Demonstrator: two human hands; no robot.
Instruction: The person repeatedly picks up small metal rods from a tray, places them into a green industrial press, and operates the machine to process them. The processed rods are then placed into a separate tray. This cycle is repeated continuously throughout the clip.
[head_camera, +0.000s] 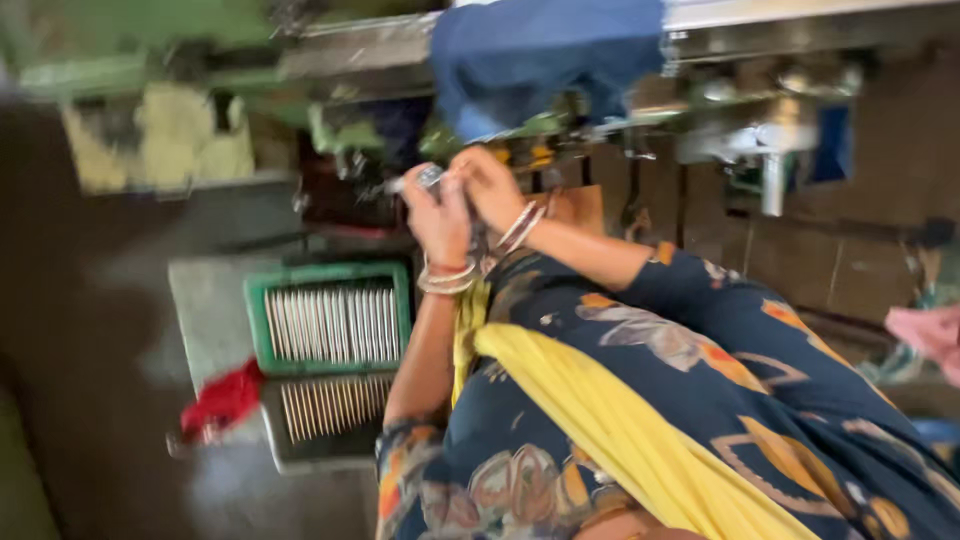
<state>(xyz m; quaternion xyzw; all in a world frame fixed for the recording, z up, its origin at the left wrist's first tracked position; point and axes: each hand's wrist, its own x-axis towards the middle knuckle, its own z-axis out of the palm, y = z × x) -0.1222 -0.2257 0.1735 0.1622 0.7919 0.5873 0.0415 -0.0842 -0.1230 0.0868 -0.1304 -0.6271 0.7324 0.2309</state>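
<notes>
The view is tilted and blurred. My left hand (440, 215) and my right hand (490, 185) are pressed together in front of a green machine (345, 130). A small shiny metal part (430, 178) sticks out at the top of my left hand, whose fingers are closed around it. My right hand's fingers curl against the same part from the right. Both wrists carry bangles. My sleeves are dark blue with orange flowers, and a yellow scarf (600, 410) runs across my body.
A green tray (258, 325) of thin metal rods lies left of my arms, with a grey tray (272, 440) of rods beside it and a red cloth (225, 400). A blue cloth (540, 50) hangs over the machine. A pink cloth (930, 335) is at the right.
</notes>
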